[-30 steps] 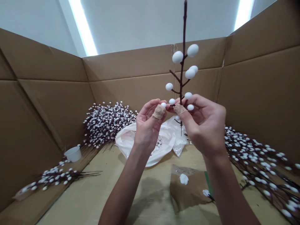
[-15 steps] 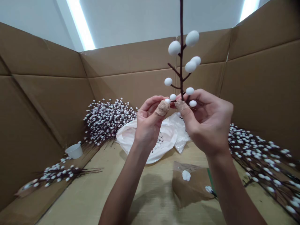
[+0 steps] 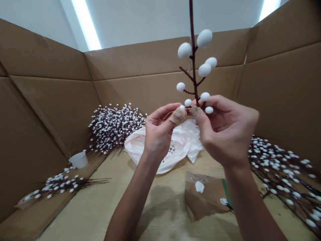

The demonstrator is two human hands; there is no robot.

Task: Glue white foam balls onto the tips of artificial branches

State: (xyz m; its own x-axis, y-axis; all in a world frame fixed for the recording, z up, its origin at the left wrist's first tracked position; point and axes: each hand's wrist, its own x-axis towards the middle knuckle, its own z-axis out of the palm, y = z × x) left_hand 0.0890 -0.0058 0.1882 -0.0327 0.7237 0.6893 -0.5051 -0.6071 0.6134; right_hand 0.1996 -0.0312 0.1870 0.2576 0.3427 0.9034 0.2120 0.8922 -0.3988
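Observation:
My right hand (image 3: pixel 223 127) is closed on a dark brown artificial berry branch (image 3: pixel 193 73), which stands upright in front of me with white oval berries on its side twigs. One twig on the left, partway up, has a bare tip. Between the thumb and fingers of my left hand (image 3: pixel 163 129) is a white berry (image 3: pixel 182 107), at the end of a low twig of this branch. Both thumbs are wrapped in tan tape. The lower stem is mostly hidden behind my right hand.
Behind my hands lies a white plastic bag (image 3: pixel 135 144) with loose berries. Bundles of berry stems lie at the back left (image 3: pixel 115 127), left and right (image 3: pixel 283 167). A white cup (image 3: pixel 79 160) stands left. Brown cardboard (image 3: pixel 208 201) bears a white paste blob. Cardboard walls surround the table.
Both hands have shifted slightly right. The branch leans a little more to the left at its top. My left fingers still pinch the low berry.

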